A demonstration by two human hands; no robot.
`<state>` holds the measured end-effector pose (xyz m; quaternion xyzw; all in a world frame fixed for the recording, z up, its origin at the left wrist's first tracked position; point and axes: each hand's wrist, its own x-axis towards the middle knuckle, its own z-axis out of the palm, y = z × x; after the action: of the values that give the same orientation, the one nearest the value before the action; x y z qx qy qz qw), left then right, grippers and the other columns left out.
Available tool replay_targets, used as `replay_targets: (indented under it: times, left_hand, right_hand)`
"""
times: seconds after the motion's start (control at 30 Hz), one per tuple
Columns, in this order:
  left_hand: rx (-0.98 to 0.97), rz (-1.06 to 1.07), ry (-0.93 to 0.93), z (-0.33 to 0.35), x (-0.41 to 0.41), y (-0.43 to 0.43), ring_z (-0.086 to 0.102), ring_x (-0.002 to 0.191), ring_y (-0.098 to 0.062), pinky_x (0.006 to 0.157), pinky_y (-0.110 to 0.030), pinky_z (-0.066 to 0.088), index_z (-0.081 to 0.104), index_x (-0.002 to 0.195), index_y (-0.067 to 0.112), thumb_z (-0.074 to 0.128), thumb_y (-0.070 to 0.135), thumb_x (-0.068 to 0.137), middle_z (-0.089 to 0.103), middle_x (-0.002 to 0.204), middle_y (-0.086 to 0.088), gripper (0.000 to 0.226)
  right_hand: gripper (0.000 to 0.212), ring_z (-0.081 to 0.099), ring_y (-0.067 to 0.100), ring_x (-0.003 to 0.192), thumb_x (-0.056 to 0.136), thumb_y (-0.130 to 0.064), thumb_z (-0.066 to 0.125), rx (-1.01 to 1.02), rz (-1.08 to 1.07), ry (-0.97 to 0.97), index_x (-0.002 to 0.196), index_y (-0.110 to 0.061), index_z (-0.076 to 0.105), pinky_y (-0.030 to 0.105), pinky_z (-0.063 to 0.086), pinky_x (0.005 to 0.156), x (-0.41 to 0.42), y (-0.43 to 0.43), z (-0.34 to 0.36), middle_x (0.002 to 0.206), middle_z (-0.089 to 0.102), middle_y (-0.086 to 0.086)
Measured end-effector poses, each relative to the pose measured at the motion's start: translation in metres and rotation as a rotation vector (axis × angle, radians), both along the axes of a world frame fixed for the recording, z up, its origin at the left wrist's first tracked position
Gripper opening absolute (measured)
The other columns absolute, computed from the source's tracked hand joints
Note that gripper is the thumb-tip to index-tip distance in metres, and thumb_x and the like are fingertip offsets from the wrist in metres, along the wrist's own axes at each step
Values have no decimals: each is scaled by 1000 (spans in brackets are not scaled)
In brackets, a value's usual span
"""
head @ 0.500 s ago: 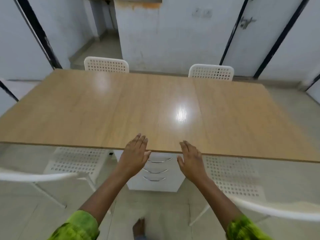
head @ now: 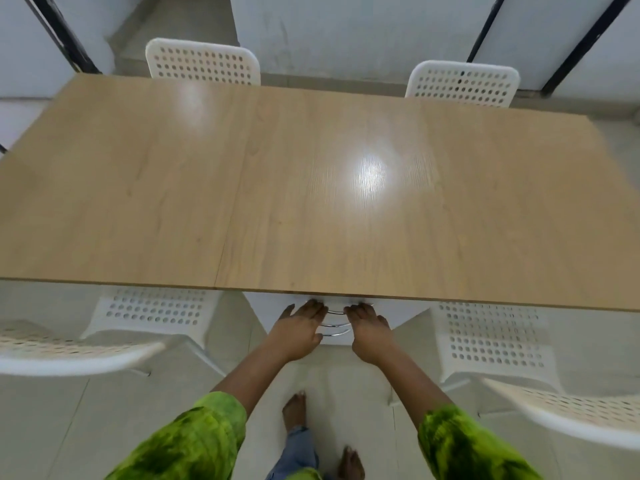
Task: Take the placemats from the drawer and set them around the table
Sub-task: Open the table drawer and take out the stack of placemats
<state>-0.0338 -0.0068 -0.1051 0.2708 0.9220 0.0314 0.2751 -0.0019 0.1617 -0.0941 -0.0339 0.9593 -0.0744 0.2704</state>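
A white drawer unit [head: 401,311] with curved metal handles [head: 335,330] stands under the near edge of the wooden table [head: 311,188]. My left hand [head: 300,329] and my right hand [head: 367,329] reach under the table edge toward the top of the unit, fingers stretched out, on either side of the handles. The fingertips are partly hidden by the table edge, so I cannot tell whether they touch a drawer. No placemats are in sight. The drawers look closed.
White perforated chairs stand around the table: two at the far side [head: 202,62] [head: 462,83], one near left [head: 152,311], one near right [head: 495,337]. My bare feet [head: 294,408] stand on the pale tiled floor [head: 69,427].
Both hands have dropped from the table's near edge to the drawer unit below it. My head has moved closer and tilted further down.
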Motion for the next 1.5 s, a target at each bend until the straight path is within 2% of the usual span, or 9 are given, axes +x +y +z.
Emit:
replay_targets:
  times: [0.13,0.27,0.4,0.5,0.67,0.8,0.97,1.23,1.5]
  left_hand:
    - [-36,-12,-14,10,13,3,10,145,-18,116,-41,15,15,148,11,41,28,92,16,157,-6,64]
    - [142,-3,-7,40,42,-1,47,124,-19,103,-34,39,39,140,16,37,28,95,45,142,-3,46]
    - [488,128,196,78,55,-11,60,93,-20,74,-32,49,63,108,12,17,44,86,64,103,-4,60]
    - [342,248,75,76,57,-18,56,91,-22,73,-32,42,61,99,8,22,46,91,61,98,-7,54]
    - [145,335,-261,57,95,-23,55,80,-24,66,-30,34,52,75,11,33,42,97,55,80,-8,42]
    - [136,446,-393,58,113,-18,57,79,-21,68,-30,40,58,83,14,39,41,95,60,82,-2,35]
    - [212,560,-118,61,110,-18,56,106,-29,84,-34,43,58,112,5,40,31,96,58,119,-14,35]
    - [166,894,-228,43,89,-13,26,139,-33,108,-39,30,7,146,2,42,28,96,12,155,-18,67]
    - [99,1300,-306,38,67,15,12,140,-32,111,-44,22,-2,147,6,66,36,82,3,156,-10,98]
  right_hand:
    - [66,14,22,144,85,-3,42,8,-12,-52,146,-10,19,41,33,107,13,-7,6,154,22,7]
    - [49,42,23,129,90,-5,41,-232,-130,-60,137,-16,41,34,39,104,42,-5,31,142,44,6]
    - [20,57,21,83,90,-9,41,-407,-376,227,89,-13,61,31,44,70,53,11,69,90,63,2]
    - [28,51,23,75,91,-11,36,-269,-384,97,64,-13,43,29,35,64,57,26,69,67,46,1]
    - [26,58,28,90,89,-7,39,-273,-308,-195,97,-3,64,36,49,81,78,35,47,96,63,14]
    - [26,59,26,90,89,-6,48,-331,-290,-364,111,-2,61,38,51,87,92,35,39,102,63,13]
    - [29,58,27,89,90,-7,40,-419,-421,-231,109,-4,61,35,48,79,92,36,25,97,59,11]
    - [45,52,17,83,91,-16,50,-709,-853,-392,134,-8,38,22,39,57,84,25,11,117,55,12]
    - [16,38,10,44,85,1,51,-959,-1078,-472,76,-13,50,23,27,43,84,15,3,66,49,2]
